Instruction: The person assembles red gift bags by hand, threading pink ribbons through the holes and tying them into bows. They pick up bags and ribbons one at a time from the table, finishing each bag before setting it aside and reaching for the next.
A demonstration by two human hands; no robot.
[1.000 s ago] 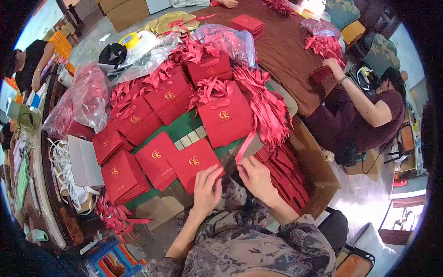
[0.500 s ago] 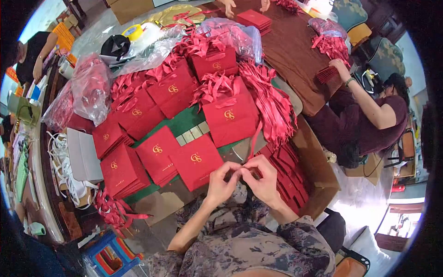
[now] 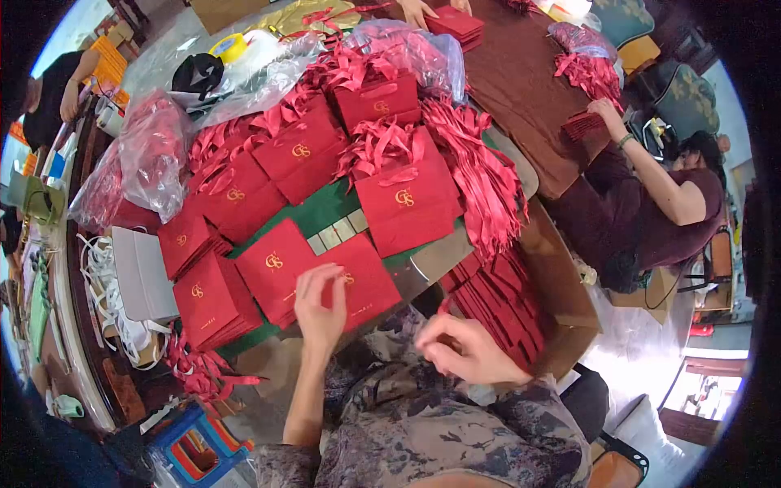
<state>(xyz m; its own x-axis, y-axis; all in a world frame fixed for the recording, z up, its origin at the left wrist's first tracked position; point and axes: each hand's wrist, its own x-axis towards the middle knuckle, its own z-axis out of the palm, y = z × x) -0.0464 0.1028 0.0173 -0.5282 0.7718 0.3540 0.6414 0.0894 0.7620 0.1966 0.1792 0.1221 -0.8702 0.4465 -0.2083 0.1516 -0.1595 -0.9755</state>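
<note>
My left hand (image 3: 320,305) hovers over the front red gift bag (image 3: 370,286), its thumb apart from its curved fingers, with nothing visible between them. Part of the bag's gold lettering is covered by that hand. Above my lap, my right hand (image 3: 468,348) is curled closed, and a short bit of red ribbon (image 3: 443,307) sticks up at its fingers. Left of the front bag lies a stack of flat red bags (image 3: 275,264). A thick bundle of red ribbons (image 3: 480,183) hangs beside the standing red bag (image 3: 407,203) with ribbon handles.
An open cardboard box (image 3: 561,301) with red bags inside stands at my right. More red bags (image 3: 207,301) are stacked at the left, near a grey-white box (image 3: 145,272). Plastic-wrapped bundles (image 3: 150,154) lie behind. A co-worker (image 3: 659,195) sits at the right; another person's hand (image 3: 417,12) shows at the top.
My hands were together at the fingertips and have parted. The left moved left over the front bag; the right dropped slightly toward my lap. The far person's hand now touches the red stack.
</note>
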